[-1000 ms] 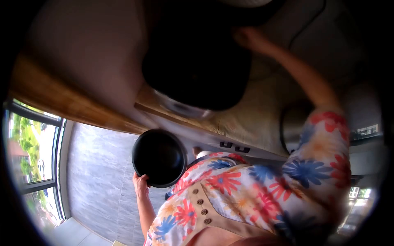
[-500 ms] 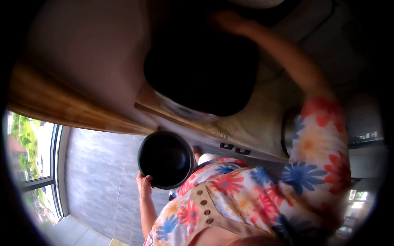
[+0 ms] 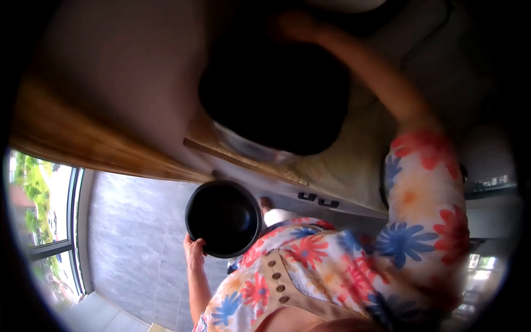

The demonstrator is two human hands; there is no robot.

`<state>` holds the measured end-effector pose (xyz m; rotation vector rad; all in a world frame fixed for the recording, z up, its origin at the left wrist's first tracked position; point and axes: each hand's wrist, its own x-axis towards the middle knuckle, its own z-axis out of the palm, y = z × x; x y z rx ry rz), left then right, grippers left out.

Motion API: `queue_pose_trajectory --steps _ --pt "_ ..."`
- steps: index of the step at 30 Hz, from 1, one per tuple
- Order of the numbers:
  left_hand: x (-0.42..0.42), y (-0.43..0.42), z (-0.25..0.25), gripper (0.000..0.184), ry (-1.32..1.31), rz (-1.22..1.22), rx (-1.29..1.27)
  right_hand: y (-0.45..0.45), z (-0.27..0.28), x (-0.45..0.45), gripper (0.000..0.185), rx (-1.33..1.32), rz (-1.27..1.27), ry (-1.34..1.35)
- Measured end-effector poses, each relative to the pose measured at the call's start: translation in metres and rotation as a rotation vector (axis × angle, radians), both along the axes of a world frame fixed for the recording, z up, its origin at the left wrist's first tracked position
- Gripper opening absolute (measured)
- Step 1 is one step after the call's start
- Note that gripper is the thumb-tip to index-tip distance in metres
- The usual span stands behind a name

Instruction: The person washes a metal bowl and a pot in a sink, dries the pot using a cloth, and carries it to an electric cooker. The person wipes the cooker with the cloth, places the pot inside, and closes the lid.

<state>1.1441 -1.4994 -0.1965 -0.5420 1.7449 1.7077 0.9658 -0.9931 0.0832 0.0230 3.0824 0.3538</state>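
Held by its rim at the lower left is a round black pot (image 3: 223,219), with its dark inside facing up. My left hand (image 3: 194,252) grips that rim, fingers closed on it. A large dark appliance (image 3: 274,97) with rounded corners stands on the counter (image 3: 359,171). My right hand (image 3: 293,26) reaches over the far side of this appliance; its fingers are lost in shadow and blur, so what they touch is hidden.
A pale rounded object (image 3: 348,4) shows at the top edge. Dark handles (image 3: 318,200) sit on the counter's front. A wooden edge (image 3: 99,152) runs along the left, above the grey floor (image 3: 133,232) and a window (image 3: 41,205).
My right hand has moved left over the dark appliance, its arm following. My left hand and the black pot have shifted slightly right and down.
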Motion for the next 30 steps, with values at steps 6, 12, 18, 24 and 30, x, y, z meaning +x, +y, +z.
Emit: queue_pose_trajectory --steps 6,12,18,24,30 --pt "-0.001 -0.006 -0.012 0.028 -0.015 0.015 0.024 0.096 -0.035 0.04 0.04 -0.328 0.067 0.085" --pt "-0.006 -0.01 -0.021 0.029 0.051 -0.01 0.037 0.095 -0.017 0.132 0.04 -0.376 0.035 0.061" --pt "-0.007 -0.008 -0.017 0.028 0.081 -0.01 0.044 0.06 -0.038 0.174 0.028 -0.544 0.06 0.174" --pt "-0.007 -0.01 -0.014 0.028 0.071 0.015 0.016 0.098 -0.054 0.132 0.029 -0.564 -0.122 0.117" --pt "-0.002 -0.017 -0.029 0.028 0.071 0.048 0.032 0.043 -0.051 0.189 0.032 -0.334 -0.128 0.117"
